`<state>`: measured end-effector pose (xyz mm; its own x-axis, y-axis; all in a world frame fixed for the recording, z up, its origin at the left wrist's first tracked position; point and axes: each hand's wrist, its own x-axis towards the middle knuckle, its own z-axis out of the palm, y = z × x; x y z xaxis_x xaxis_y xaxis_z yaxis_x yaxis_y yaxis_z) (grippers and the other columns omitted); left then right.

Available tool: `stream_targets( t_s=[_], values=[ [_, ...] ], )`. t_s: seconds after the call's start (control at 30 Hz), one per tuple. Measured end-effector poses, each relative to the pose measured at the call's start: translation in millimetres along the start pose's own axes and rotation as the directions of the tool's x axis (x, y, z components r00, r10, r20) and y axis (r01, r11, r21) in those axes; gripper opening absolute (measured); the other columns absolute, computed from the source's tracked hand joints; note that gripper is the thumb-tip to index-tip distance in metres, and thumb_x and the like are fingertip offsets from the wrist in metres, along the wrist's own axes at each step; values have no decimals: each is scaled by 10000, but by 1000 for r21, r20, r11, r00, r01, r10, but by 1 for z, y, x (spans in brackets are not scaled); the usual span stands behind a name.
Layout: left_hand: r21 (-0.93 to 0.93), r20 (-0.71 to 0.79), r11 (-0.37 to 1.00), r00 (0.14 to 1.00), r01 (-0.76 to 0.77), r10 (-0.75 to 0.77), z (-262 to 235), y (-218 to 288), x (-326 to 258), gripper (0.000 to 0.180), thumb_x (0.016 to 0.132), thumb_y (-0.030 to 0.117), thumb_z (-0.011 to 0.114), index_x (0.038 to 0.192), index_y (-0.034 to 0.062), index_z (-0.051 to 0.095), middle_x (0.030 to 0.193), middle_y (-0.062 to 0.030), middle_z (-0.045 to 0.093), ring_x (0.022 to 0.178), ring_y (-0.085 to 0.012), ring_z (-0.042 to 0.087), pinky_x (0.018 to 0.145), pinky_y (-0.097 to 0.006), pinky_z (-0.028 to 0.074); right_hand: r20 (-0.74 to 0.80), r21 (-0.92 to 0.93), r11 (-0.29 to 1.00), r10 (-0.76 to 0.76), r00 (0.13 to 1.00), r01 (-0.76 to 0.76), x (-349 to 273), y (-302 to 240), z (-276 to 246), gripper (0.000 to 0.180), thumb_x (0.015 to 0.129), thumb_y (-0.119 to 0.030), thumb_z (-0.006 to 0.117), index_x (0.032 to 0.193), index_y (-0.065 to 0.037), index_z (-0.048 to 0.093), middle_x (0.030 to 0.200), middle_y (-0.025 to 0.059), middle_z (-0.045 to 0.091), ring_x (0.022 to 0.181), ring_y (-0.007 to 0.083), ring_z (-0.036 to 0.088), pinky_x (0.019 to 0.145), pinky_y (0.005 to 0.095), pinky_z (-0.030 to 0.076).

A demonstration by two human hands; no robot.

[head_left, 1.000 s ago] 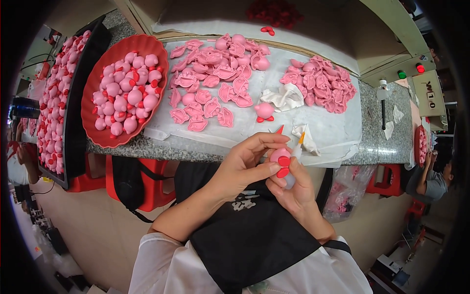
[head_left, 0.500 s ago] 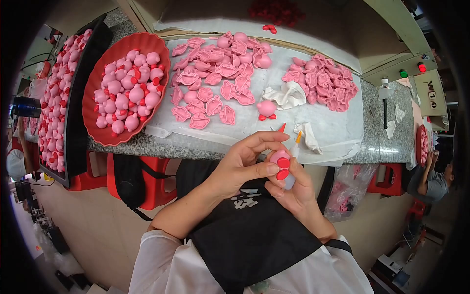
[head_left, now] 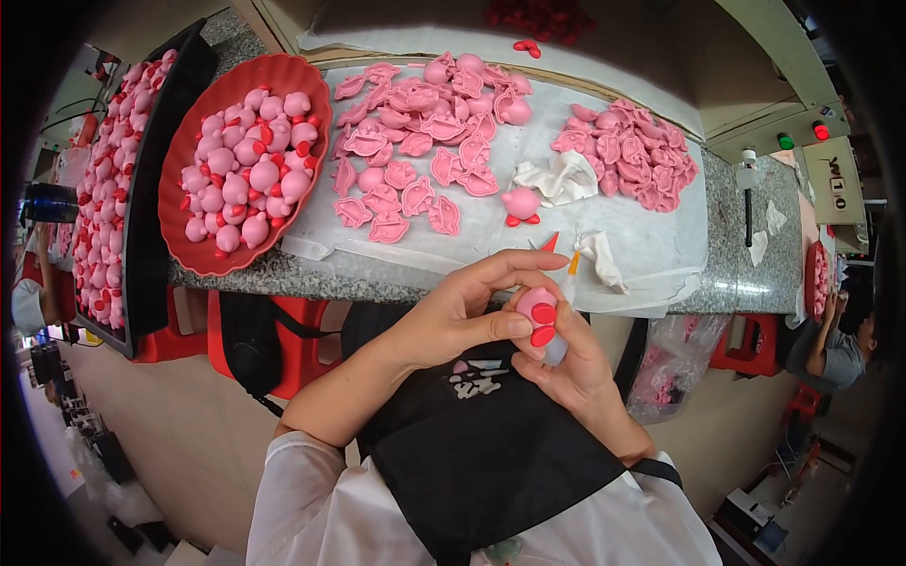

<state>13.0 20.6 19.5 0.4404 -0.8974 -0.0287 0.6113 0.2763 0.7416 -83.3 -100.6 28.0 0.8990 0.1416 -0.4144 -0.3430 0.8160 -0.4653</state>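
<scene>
Over my lap, my left hand (head_left: pixel 486 307) pinches a small round pink figure (head_left: pixel 530 300) between thumb and fingers. Its two red oval feet (head_left: pixel 543 324) face up toward me. My right hand (head_left: pixel 576 354) is closed against the figure's other side and around a whitish squeeze bottle (head_left: pixel 555 352), mostly hidden by the fingers. The bottle's slim orange tip (head_left: pixel 574 263) rises above that hand. Past my fingertips, a finished-looking pink figure with red feet (head_left: pixel 521 205) sits on the white sheet, beside crumpled white tissue (head_left: pixel 559 179). A red pointed tip (head_left: pixel 549 242) shows just beyond my left hand.
On the sheet (head_left: pixel 510 151) lie a broad spread of pink moulded parts (head_left: pixel 415 141) and a smaller heap (head_left: pixel 628 156). At left stand a red scalloped bowl (head_left: pixel 175 222) and a black tray (head_left: pixel 179 94), both full of pink figures. Another person (head_left: pixel 840 354) sits far right.
My hands keep nearly the same hold on the pink figure, with its feet tilted slightly. The view has shifted a little.
</scene>
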Motion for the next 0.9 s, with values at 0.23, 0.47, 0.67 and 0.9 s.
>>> stream_targets(
  t_s=[0.23, 0.47, 0.67, 0.9],
  values=[
    [0, 60, 1000, 998, 12, -12, -1, 0, 1, 565, 698, 87, 608, 1179, 5, 325, 969, -63, 504, 885, -120, 488, 758, -236, 387, -85, -6, 997, -77, 993, 77, -1, 5, 2, 402, 789, -363, 482, 995, -23, 425, 841, 20, 474, 539, 61, 424, 411, 194, 342],
    [4, -13, 999, 999, -46, 46, 5, -4, -2, 506, 695, 94, 616, 1122, 13, 357, 978, -68, 505, 894, -123, 485, 765, -241, 380, -63, 6, 998, -62, 996, 63, -1, 3, 3, 391, 793, -353, 474, 990, -18, 427, 855, 33, 472, 546, 69, 434, 412, 198, 354],
    [40, -26, 997, 997, -65, 66, 7, -3, -4, 488, 697, 101, 616, 1101, 14, 355, 990, -79, 506, 901, -126, 483, 780, -250, 369, -58, -41, 997, -70, 996, 68, -1, 2, 7, 403, 787, -372, 473, 967, -15, 423, 815, 35, 455, 540, 75, 436, 398, 203, 357],
    [20, -34, 999, 998, -46, 46, 7, -3, -4, 484, 696, 104, 618, 1096, 18, 360, 994, -85, 504, 904, -131, 483, 785, -252, 368, -95, -9, 998, -58, 994, 58, 0, 3, 6, 412, 786, -388, 464, 961, -18, 423, 805, 27, 455, 533, 74, 436, 393, 202, 350]
  ],
)
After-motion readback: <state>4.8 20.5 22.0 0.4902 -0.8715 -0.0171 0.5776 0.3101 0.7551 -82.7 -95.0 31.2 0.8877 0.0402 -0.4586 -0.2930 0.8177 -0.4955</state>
